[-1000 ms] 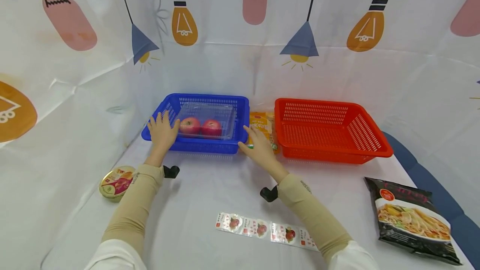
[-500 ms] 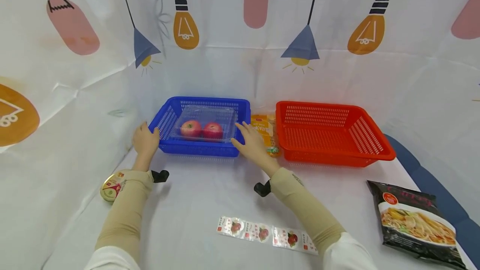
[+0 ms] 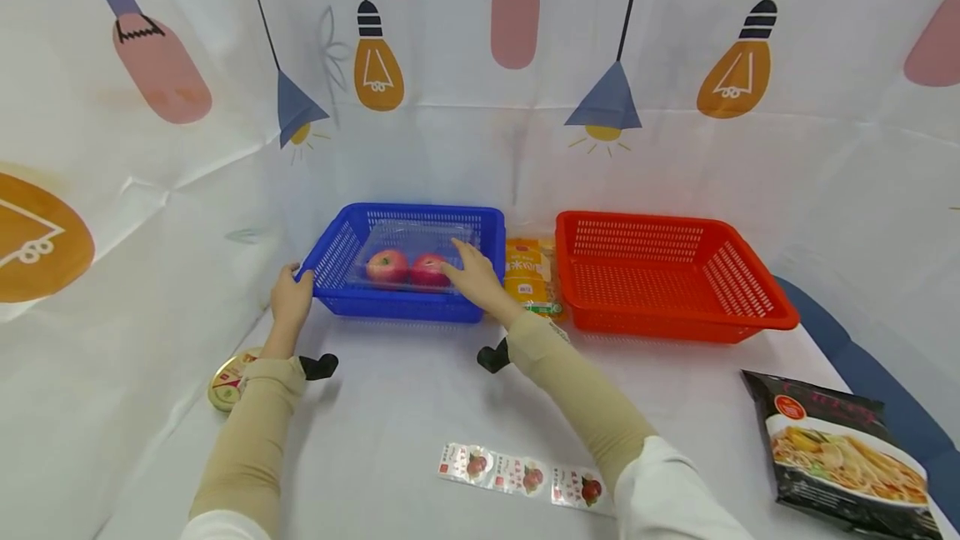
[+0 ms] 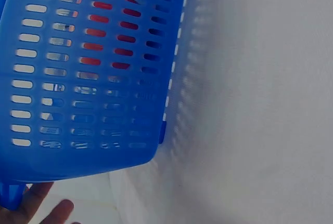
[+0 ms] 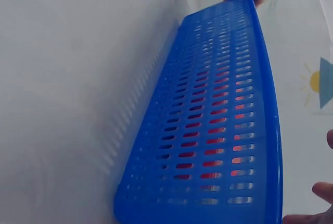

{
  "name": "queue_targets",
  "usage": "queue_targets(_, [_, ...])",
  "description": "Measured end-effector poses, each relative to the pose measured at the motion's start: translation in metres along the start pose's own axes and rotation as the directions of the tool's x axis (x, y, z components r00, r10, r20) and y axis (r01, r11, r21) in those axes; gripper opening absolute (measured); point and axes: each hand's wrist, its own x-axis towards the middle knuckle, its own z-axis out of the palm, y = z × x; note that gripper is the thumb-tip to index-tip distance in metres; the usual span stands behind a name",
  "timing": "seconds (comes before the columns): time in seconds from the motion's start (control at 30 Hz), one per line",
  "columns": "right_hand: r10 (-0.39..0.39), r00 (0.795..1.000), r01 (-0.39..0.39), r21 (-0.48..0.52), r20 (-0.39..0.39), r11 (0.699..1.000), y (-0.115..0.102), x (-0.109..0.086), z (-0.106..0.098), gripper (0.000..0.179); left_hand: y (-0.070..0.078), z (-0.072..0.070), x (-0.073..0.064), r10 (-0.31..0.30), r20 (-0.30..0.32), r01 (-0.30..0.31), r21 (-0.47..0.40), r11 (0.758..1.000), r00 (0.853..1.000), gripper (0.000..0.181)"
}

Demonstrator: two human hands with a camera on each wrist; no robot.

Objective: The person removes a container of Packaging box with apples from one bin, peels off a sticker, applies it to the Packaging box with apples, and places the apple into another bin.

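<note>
My left hand [image 3: 290, 297] grips the left rim of a blue plastic basket [image 3: 405, 307], its fingers wrapped around the edge in the left wrist view. Inside the basket sits a clear plastic box [image 3: 408, 232] with two red apples, one on the left [image 3: 387, 267] and one on the right [image 3: 428, 270]. Over the basket's right front side reaches my right hand [image 3: 477, 277], fingers extended toward the box and overlapping its right end in the head view. In the right wrist view the right fingers [image 5: 325, 190] appear spread above the basket rim.
A red basket [image 3: 675, 323] stands to the right. Between the baskets lies an orange-labelled food packet [image 3: 527, 273]. A round tin [image 3: 227, 382] is by my left forearm, a sticker strip [image 3: 525, 473] lies in front, and a black noodle bag [image 3: 840, 440] is at right.
My left hand has moved left and down from above the basket's front left to its left rim and taken hold. The right hand has moved left over the clear box.
</note>
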Motion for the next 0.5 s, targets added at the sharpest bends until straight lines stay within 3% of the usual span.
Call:
queue_targets(0.23, [0.162, 0.987, -0.161, 0.145, 0.004, 0.976, 0.003, 0.012, 0.009, 0.066, -0.006, 0.001, -0.001, -0.003, -0.013, 0.003, -0.016, 1.0, 1.0, 0.047])
queue_targets(0.33, [0.221, 0.975, -0.222, 0.226, 0.032, 0.948, 0.003, 0.017, 0.011, 0.069, -0.009, 0.002, -0.002, 0.021, -0.017, -0.021, -0.007, 1.0, 1.0, 0.046])
queue_targets(0.5, [0.33, 0.938, -0.345, 0.318, 0.103, 0.883, 0.004, 0.023, 0.012, 0.078, -0.012, 0.004, -0.003, 0.045, -0.011, -0.045, -0.012, 0.999, 0.999, 0.046])
